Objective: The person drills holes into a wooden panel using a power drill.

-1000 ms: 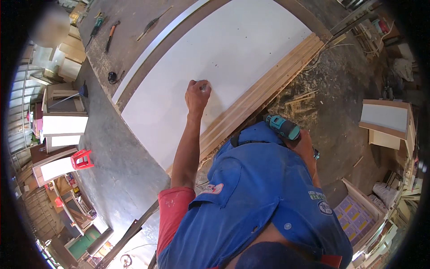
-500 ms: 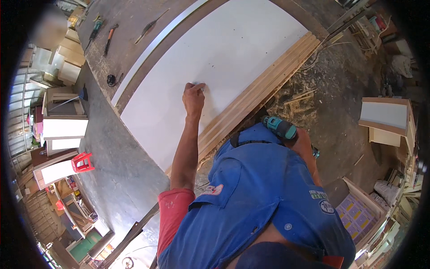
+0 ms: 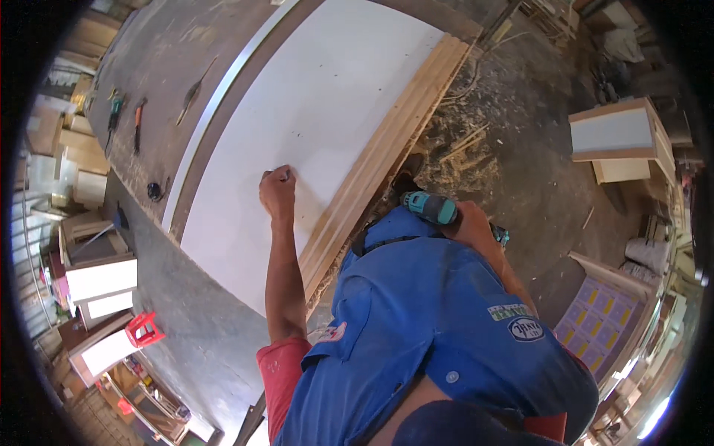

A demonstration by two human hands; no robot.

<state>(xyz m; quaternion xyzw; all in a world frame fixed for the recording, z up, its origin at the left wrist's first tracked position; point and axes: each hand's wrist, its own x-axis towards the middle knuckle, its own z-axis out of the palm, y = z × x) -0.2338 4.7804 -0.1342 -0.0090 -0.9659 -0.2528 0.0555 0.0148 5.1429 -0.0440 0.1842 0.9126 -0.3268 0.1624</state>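
Note:
My left hand (image 3: 278, 196) is just over the white panel (image 3: 245, 201), its fingers curled together. A small light-coloured bit (image 3: 285, 177) shows at the fingertips, too little of it to name. My right hand (image 3: 476, 223) is wrapped around the grip of a teal and black cordless drill (image 3: 431, 208), held beside my body at the panel's near right. The drill's nose points left, away from the white surface. Several dark specks are scattered over the panel. Stacked wood-coloured strips or board edges (image 3: 372, 160) run along its right side.
Left of the panel lie a long metal strip (image 3: 216, 104), an orange-handled tool (image 3: 138, 126), a teal power tool (image 3: 114, 111) and a small black object (image 3: 154, 192). Sawdust and wood offcuts (image 3: 465, 141) litter the floor at right. A red stool (image 3: 145, 329) and cabinets stand around.
The whole view has shifted, moving the panel leftward in the picture. My left fingers have curled in more tightly near the panel. The drill stays in my right hand.

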